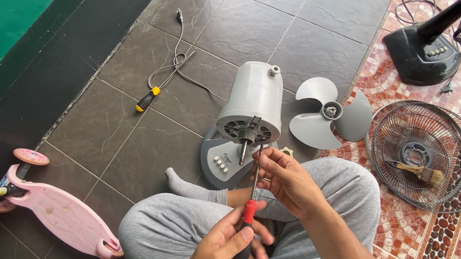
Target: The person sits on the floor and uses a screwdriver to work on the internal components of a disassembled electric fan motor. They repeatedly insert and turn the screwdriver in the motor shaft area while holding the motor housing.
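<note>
Seated cross-legged on dark floor tiles, a person works a red-and-black-handled screwdriver (249, 197) toward the front of a grey fan motor housing (254, 102). The left hand (228, 245) is closed around the handle; the right hand (286, 180) pinches the metal shank just below the housing's shaft. The tip could slip off a small fastener and gouge the plastic, since the shank is steadied only by fingertips. A loose part could roll away across the tiles. The fan's base (219, 165), directly beneath the housing, carries a small dark printed label beside its white buttons. Right of the housing lie the grey blade (328, 113) and wire grille (426, 155); a yellow-handled screwdriver (147, 99) lies to its left.
</note>
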